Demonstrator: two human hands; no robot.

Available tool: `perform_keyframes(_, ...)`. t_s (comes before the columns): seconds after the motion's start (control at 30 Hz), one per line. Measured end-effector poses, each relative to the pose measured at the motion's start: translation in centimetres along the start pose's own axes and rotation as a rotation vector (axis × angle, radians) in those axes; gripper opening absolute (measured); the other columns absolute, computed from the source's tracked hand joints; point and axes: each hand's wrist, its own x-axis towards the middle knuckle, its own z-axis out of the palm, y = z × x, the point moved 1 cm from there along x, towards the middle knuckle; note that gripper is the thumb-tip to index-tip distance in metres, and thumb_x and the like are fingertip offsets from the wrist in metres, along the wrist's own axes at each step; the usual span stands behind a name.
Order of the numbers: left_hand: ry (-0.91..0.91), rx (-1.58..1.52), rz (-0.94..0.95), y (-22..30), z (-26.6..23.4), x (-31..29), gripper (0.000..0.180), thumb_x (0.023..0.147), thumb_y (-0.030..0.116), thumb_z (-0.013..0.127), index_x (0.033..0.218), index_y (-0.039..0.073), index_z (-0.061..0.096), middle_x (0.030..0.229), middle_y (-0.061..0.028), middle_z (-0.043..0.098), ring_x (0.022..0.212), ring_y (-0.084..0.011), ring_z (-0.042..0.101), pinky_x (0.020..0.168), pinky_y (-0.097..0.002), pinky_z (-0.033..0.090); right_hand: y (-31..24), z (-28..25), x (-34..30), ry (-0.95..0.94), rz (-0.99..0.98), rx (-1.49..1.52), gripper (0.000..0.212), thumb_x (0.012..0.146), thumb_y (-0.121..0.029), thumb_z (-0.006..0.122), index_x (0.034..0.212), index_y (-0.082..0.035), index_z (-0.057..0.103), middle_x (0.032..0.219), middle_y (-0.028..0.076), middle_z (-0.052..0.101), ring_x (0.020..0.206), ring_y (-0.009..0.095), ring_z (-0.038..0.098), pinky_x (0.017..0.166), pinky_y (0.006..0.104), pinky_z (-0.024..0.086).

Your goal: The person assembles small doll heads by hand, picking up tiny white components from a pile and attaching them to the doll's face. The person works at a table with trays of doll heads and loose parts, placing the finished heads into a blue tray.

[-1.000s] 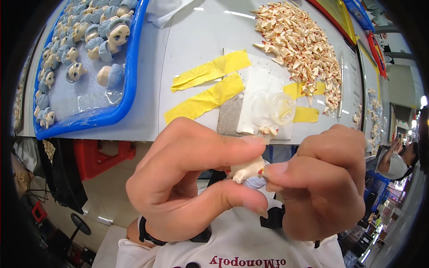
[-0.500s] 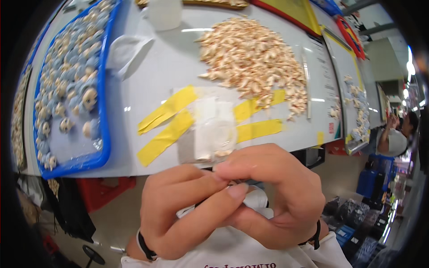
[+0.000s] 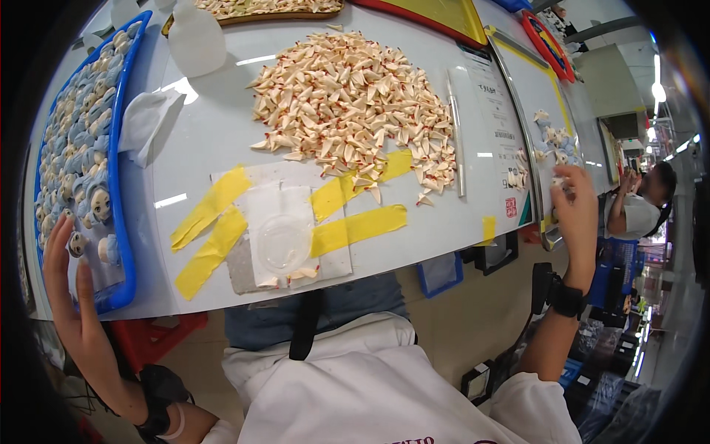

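Observation:
At the left, my left hand (image 3: 78, 296) reaches into the blue tray (image 3: 126, 222), thumb and fingers apart around a small doll head (image 3: 76, 244) lying there. Many doll heads with pale blue hair fill that tray; a larger-looking one (image 3: 97, 203) is beside my fingertips. Far to the right, my right hand (image 3: 577, 211) is over a second tray (image 3: 542, 148), fingertips pinched on a small pale doll piece (image 3: 560, 183), mostly hidden by the fingers. Several blue-haired doll pieces (image 3: 558, 142) lie beside it. A heap of small cream pointed pieces with red tips (image 3: 355, 103) covers the table middle.
A clear round dish (image 3: 284, 244) sits on a white pad between yellow tape strips (image 3: 359, 231). A metal ruler-like strip (image 3: 456, 133) lies right of the heap. White cloth (image 3: 148, 122) and a translucent container (image 3: 196, 41) are behind. Another person (image 3: 640, 207) is at far right.
My hands were together in front of me, working on something small. They have parted, the left to the blue tray, the right to the right-hand tray. The view has shifted.

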Motion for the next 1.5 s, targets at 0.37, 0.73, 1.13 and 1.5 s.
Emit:
perform_keyframes(0.37, -0.108, 0.086, 0.013, 1.3, 0.5, 0.8, 0.032, 0.087, 0.006, 0.046, 0.118, 0.005, 0.052, 0.129, -0.0090, 0.044, 0.117, -0.0212, 0.043, 0.097, -0.0330, 0.033, -8.3, 0.2, 0.4, -0.109, -0.169, 0.141, 0.010, 0.068, -0.005, 0.062, 0.077, -0.001, 0.059, 0.075, 0.011, 0.057, 0.073, 0.028, 0.053, 0.068, 0.0351, 0.041)
perform_keyframes(0.73, 0.030, -0.400, -0.093, 1.2, 0.8, -0.2, 0.026, 0.079, -0.007, 0.054, 0.105, 0.000, 0.055, 0.117, -0.0096, 0.048, 0.100, -0.0147, 0.051, 0.078, -0.0235, 0.043, -9.2, 0.6, 0.4, 0.009, -0.282, 0.080, 0.006, 0.072, -0.003, 0.059, 0.077, -0.001, 0.057, 0.074, 0.011, 0.056, 0.072, 0.029, 0.052, 0.066, 0.0356, 0.041)
perform_keyframes(1.13, 0.173, -1.026, -0.192, 2.4, -0.2, -2.4, 0.026, 0.082, 0.010, 0.055, 0.106, 0.001, 0.048, 0.110, -0.0201, 0.047, 0.087, -0.0199, 0.053, 0.068, -0.0217, 0.043, -12.4, -2.1, -0.6, 0.201, -0.104, 0.382, 0.015, 0.077, 0.003, 0.052, 0.090, 0.002, 0.058, 0.081, 0.004, 0.054, 0.071, 0.011, 0.049, 0.068, 0.0231, 0.039)
perform_keyframes(1.5, -0.197, -1.432, -0.145, 7.4, 4.2, -3.7, 0.035, 0.075, 0.015, 0.068, 0.099, -0.001, 0.049, 0.093, -0.0158, 0.052, 0.081, -0.0195, 0.055, 0.069, -0.0261, 0.045, -19.3, -3.5, -2.1, -0.106, -0.207, 0.996, 0.014, 0.069, 0.008, 0.057, 0.083, 0.006, 0.059, 0.084, 0.011, 0.058, 0.080, 0.016, 0.054, 0.074, 0.0252, 0.040)
